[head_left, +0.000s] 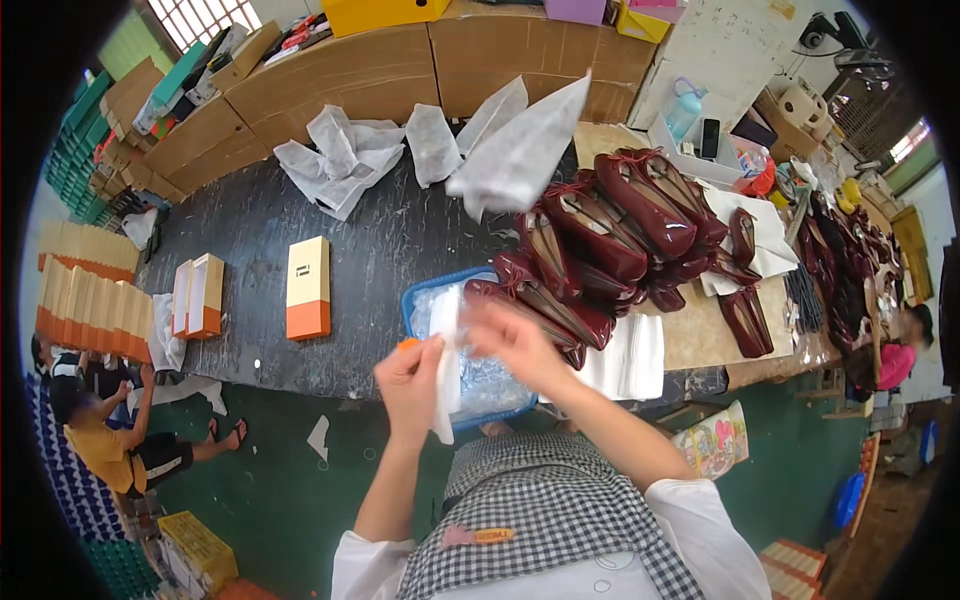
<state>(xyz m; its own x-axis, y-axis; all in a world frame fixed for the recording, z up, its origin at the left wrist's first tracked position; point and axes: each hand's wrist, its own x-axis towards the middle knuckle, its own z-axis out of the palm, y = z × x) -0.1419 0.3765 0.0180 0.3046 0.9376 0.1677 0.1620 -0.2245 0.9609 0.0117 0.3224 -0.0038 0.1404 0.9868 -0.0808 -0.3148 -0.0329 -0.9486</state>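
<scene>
One white strip lies, in the head view, between the left hand, pinched closed on its left edge, and the right hand, blurred and half-curled by its right edge; whether that one grips, I cannot tell. Its long axis points away from the body, above the blue basket.

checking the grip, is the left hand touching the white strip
Touching: the head view shows the left hand pinching the white strip between thumb and fingers.
</scene>
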